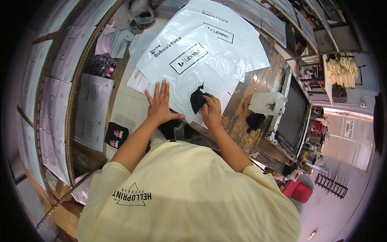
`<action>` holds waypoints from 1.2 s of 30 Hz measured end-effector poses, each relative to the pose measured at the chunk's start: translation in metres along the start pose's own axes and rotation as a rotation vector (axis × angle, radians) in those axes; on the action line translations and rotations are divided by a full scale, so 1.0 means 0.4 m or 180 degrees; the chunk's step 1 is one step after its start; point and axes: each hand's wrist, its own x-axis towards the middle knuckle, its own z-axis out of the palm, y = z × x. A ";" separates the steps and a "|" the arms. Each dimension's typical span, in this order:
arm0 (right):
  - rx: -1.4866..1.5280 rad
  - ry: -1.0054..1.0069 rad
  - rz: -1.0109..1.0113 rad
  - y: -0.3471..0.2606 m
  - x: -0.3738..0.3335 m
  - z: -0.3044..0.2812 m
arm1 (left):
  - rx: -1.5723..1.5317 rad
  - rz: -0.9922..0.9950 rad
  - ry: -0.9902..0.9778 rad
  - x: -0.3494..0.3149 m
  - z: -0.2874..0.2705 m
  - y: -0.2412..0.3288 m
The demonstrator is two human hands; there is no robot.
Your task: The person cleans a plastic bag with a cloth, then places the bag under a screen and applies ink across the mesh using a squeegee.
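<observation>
White plastic bags (219,60) with black print lie spread and overlapping on the worktable, their surface creased near my hands. My left hand (160,105) rests flat on the near left edge of the top bag, fingers spread. A black cloth (197,99) is bunched under my right hand (212,111), whose fingers are closed on it and press it against the bag. Part of the cloth sticks out to the left of the fingers. White paper (139,82) shows from beneath the bags on the left.
To the right on the stained wooden table (238,117) stand a translucent plastic container (266,103), another black cloth (254,122) and a framed screen (291,117). Racks holding printed white sheets (94,101) line the left side. Paint cans (316,126) stand beyond the screen.
</observation>
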 end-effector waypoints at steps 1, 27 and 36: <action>-0.0114 -0.0069 -0.0095 -0.016 -0.003 -0.012 | 0.0034 -0.0022 -0.0038 -0.001 -0.002 0.001; -0.0355 -0.1095 -0.1805 0.042 -0.077 0.045 | 0.0092 0.0020 0.0008 0.008 0.017 -0.010; -0.0730 0.0542 0.0014 0.275 0.236 -0.064 | 0.0141 0.0011 -0.0119 0.008 -0.012 0.015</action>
